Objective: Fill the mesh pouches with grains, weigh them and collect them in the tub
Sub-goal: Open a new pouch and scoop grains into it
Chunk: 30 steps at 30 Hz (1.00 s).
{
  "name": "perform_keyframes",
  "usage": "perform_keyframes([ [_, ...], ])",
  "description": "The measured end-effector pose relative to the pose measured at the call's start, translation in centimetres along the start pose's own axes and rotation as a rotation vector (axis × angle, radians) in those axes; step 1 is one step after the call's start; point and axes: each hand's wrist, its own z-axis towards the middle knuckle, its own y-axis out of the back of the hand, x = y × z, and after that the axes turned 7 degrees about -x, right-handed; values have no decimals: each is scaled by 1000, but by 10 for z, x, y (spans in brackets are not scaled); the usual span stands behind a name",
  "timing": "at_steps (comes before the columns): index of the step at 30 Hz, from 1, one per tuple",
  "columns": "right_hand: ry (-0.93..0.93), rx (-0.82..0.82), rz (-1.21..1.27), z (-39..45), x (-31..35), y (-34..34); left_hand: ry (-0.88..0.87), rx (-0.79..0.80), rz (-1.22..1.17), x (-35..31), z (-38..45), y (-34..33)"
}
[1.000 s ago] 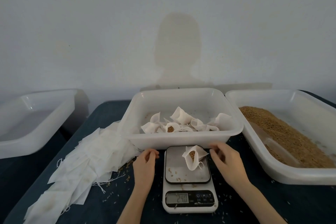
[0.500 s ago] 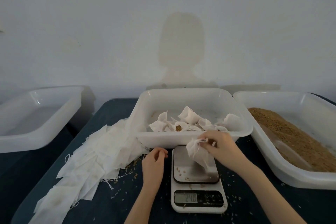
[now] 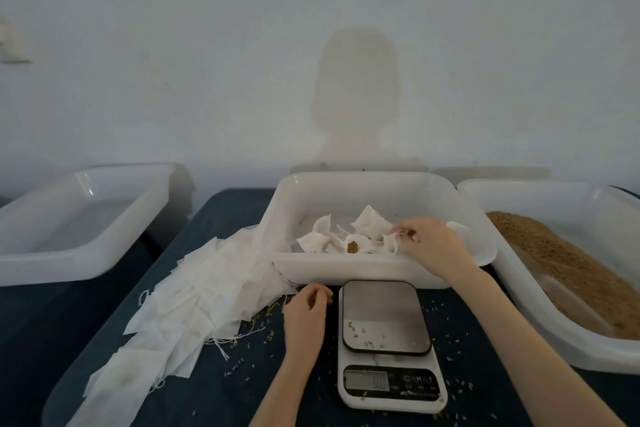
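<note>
At frame centre the right hand [image 3: 433,246] reaches over the near wall of the white plastic tub [image 3: 363,270], its fingers [image 3: 403,230] pinching a crumpled mesh pouch [image 3: 391,242] whose gathered neck points up toward them. The left hand [image 3: 306,315] rests loosely curled and holding nothing on the dark worktop [image 3: 225,211]. It lies just left of the scale [image 3: 388,343], whose smooth grey plate carries a few loose grains [image 3: 360,331].

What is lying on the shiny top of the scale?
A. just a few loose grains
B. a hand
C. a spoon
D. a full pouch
A: the scale platform holds only a few stray grains; the right hand is over the middle tub.
</note>
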Motion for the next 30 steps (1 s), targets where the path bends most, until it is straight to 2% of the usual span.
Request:
perform_keyframes([
  [2, -7, 145, -78, 1, -1, -5, -19, -15, 11, -2, -2, 3],
  [5, -1, 176, -12, 1, 0, -4, -82, -74, 137, -3, -4, 9],
  [11, 103, -75, 68, -9, 2, 0, -175, -392, 334, -1, 7, 31],
  [13, 120, -116, 138, -15, 4, 2, -227, -441, 446, 1, 19, 46],
  [17, 161, -79, 221, -33, 16, 3, -135, -342, 844, 11, 48, 80],
  [19, 177, -10, 235, -42, 24, -1, -145, -275, 918, 16, 54, 90],
  [21, 183, 52, 222, -50, 32, -8, -181, -279, 937, 16, 53, 94],
  [25, 204, 123, 206, -63, 43, -22, -135, -266, 954, 12, 48, 98],
  [28, 207, 171, 194, -70, 46, -28, -111, -273, 837, 9, 45, 100],
  [30, 203, 198, 184, -73, 46, -32, -106, -331, 765, 6, 42, 103],
])
